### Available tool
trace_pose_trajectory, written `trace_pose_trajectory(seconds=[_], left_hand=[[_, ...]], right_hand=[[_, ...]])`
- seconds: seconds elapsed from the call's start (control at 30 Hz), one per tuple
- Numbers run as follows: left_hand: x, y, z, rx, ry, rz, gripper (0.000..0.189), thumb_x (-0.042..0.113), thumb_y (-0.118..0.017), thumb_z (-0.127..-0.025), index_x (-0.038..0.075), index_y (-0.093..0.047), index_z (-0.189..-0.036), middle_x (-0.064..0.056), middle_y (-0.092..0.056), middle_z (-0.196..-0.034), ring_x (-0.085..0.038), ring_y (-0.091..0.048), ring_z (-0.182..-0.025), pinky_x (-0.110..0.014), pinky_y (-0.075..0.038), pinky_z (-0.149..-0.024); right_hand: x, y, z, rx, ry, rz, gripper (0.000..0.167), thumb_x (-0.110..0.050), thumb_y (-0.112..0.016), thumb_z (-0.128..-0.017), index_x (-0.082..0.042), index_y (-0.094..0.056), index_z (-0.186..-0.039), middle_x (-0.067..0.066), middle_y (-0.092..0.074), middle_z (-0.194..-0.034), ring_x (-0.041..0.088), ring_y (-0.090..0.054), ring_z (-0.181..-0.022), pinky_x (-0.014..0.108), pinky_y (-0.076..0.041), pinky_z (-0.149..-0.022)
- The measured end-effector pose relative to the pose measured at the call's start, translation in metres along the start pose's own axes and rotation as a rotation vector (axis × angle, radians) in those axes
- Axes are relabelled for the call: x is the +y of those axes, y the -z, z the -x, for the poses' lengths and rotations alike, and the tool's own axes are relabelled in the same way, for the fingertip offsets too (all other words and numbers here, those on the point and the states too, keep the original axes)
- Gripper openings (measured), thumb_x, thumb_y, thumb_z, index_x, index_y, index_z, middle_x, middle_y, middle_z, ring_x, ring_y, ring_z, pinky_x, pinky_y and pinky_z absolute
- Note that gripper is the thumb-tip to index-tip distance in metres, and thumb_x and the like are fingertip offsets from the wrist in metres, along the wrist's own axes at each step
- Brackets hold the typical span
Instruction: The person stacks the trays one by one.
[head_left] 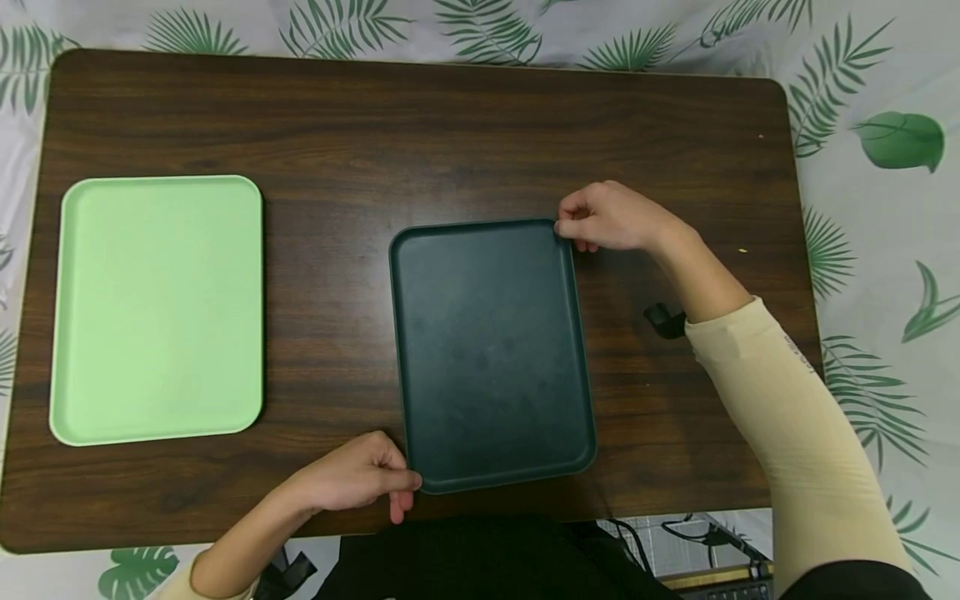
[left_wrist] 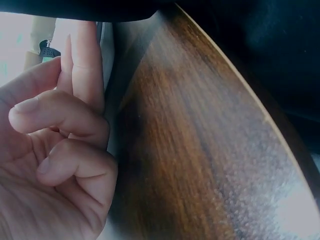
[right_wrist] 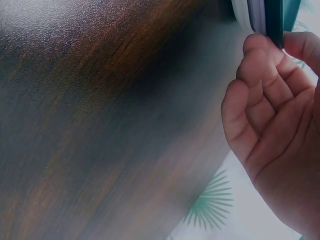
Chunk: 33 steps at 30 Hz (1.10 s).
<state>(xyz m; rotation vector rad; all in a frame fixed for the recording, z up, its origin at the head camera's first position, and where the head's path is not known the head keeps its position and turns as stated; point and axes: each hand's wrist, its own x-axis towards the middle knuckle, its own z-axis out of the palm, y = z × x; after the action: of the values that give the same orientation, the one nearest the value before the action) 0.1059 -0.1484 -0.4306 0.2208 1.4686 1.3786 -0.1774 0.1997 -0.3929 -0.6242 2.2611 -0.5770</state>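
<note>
- Pale yellow sleeve point(head_left: 787, 433) on the right arm, close to the camera, enters from the lower right; dark clothing point(head_left: 480, 558) lies along the bottom edge.
- Left hand point(head_left: 360, 472): grasping the dark green tray point(head_left: 491, 354) at its near left corner, thumb on the rim (left wrist view: two fingers curl towards the palm, others extend straighter).
- Right hand point(head_left: 611, 217): pinching the same tray at its far right corner, between thumb and fingertips.
- Dark green tray position: over the table, right of centre, slightly turned, near end close to the person. Contact of its underside with the wood: cannot tell.
- Light green tray point(head_left: 161, 308): on the left part of the brown table point(head_left: 337, 125), well apart from the dark one.
- Surroundings: leaf-printed cloth point(head_left: 877, 250) beyond the far edge and at both sides; black object point(head_left: 663, 321) just beside the right forearm (identity unclear).
</note>
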Motion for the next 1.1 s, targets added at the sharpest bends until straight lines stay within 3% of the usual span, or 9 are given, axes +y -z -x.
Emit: trace_pose_trajectory(seconds=[0.23,0.57,1.1], left_hand=[[-0.0002,-0.0008,-0.001,0.017,-0.006,-0.057,0.036,0.025,-0.061,-0.096,0.008,-0.072,-0.066,-0.004,-0.069,-0.065,0.001,-0.023,-0.038,-0.021,-0.018,-0.037],[-0.0002,-0.001,-0.0015,0.018,-0.001,-0.068,0.037,0.026,-0.061,-0.096,0.008,-0.072,-0.066,-0.003,-0.069,-0.066,-0.001,-0.022,-0.039,-0.021,-0.018,-0.038],[0.0005,0.0021,-0.0022,0.011,-0.019,-0.084,0.039,0.026,-0.061,-0.097,0.008,-0.071,-0.065,-0.003,-0.069,-0.065,-0.001,-0.022,-0.04,-0.021,-0.017,-0.039]], right_hand=[[0.0003,-0.0003,0.0005,-0.002,0.002,0.007,0.031,-0.03,-0.052,-0.102,-0.009,-0.065,-0.084,0.007,-0.062,-0.071,0.025,-0.057,-0.064,0.038,-0.041,-0.063],[-0.0005,-0.0003,0.0007,-0.004,0.001,0.024,0.031,-0.029,-0.052,-0.102,-0.008,-0.065,-0.084,0.007,-0.062,-0.07,0.024,-0.055,-0.062,0.038,-0.039,-0.062],[-0.0054,0.0042,-0.0021,0.009,-0.012,0.168,0.027,-0.031,-0.05,-0.102,-0.015,-0.068,-0.089,0.006,-0.067,-0.073,0.02,-0.057,-0.063,0.037,-0.04,-0.058]])
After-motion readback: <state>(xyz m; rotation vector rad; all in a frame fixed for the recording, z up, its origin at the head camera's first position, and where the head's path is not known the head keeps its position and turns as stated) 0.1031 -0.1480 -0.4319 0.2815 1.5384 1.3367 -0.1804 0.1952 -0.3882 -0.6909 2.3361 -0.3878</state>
